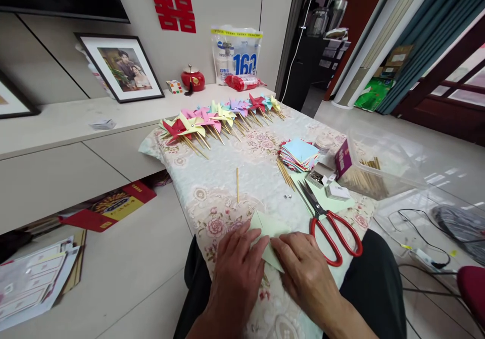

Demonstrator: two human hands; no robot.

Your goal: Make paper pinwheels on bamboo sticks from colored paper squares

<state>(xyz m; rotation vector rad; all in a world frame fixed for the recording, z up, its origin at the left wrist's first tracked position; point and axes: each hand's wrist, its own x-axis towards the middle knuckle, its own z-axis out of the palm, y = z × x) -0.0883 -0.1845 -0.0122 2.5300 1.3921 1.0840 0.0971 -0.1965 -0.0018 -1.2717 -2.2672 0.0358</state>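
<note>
A pale green square paper (268,223) with a crease line lies at the near end of the cloth-covered table. My left hand (239,265) has curled fingers on the left side of the paper, holding it against the cloth. On its right side, the fingers of my right hand (307,271) are bent and press together at the paper's edge; the thumb is partly hidden. Red-handled scissors (320,210) lie with blades apart just right of my right hand. A single thin stick (237,185) rests beyond the paper. Two small metal pieces (288,196) sit near the scissor tips.
Finished paper pinwheels (223,116) line the table's far edge. To the right are stacked coloured paper squares (299,153), loose sticks (285,174), a small open box of fasteners (317,176), a white box (337,192) and a clear plastic tub (382,170) holding sticks.
</note>
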